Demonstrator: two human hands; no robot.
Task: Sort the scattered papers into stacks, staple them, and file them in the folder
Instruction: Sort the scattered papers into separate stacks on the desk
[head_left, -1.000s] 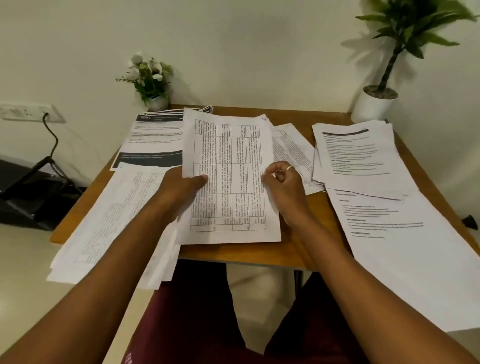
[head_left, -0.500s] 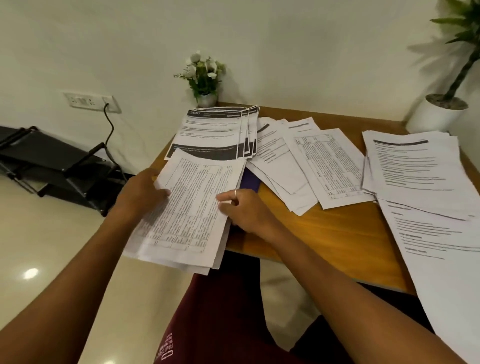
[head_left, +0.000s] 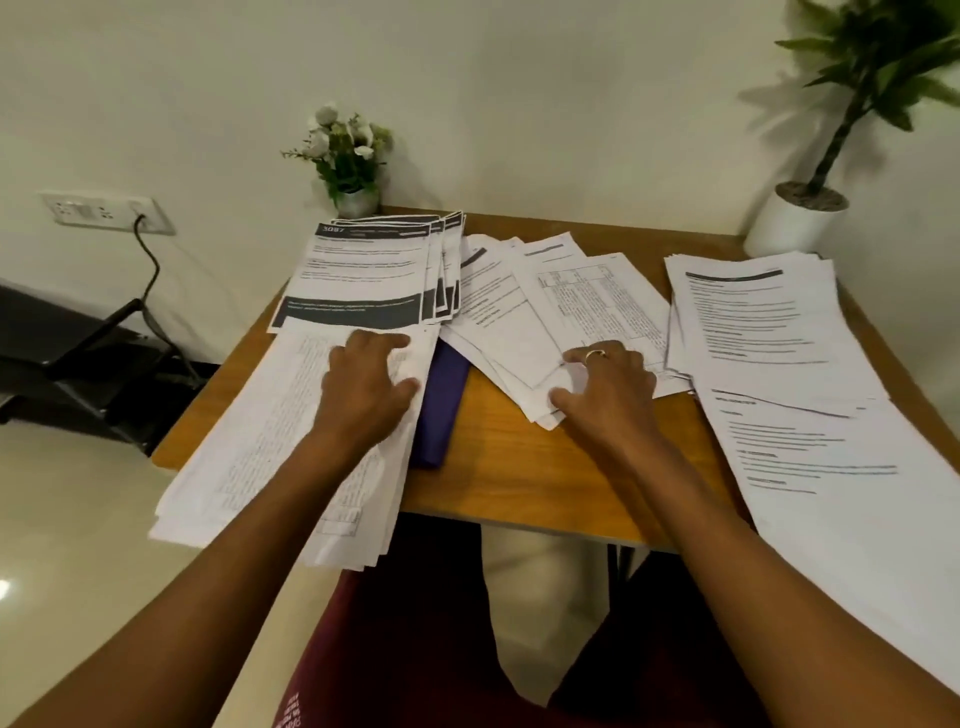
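My left hand (head_left: 366, 387) rests flat, fingers spread, on a stack of table-printed sheets (head_left: 260, 447) that overhangs the table's front left edge. A purple folder (head_left: 441, 405) lies partly under that stack's right side. My right hand (head_left: 605, 387) touches the near corner of a loose fan of scattered papers (head_left: 550, 312) in the middle of the wooden table (head_left: 524, 467); whether its fingers pinch a sheet is unclear. A stack with dark header bands (head_left: 363, 275) lies at the back left. Two more stacks, one at the right (head_left: 753, 312) and one at the front right (head_left: 841, 493), lie on the table.
A small flower pot (head_left: 353, 156) stands at the table's back edge, and a larger potted plant (head_left: 810, 218) at the back right corner. A wall socket with a black cable (head_left: 104, 210) and a black stand (head_left: 78, 374) are on the left.
The table-printed sheet I held with both hands now lies on the left stack. My left hand rests on it, and my right hand has moved right to the scattered papers.
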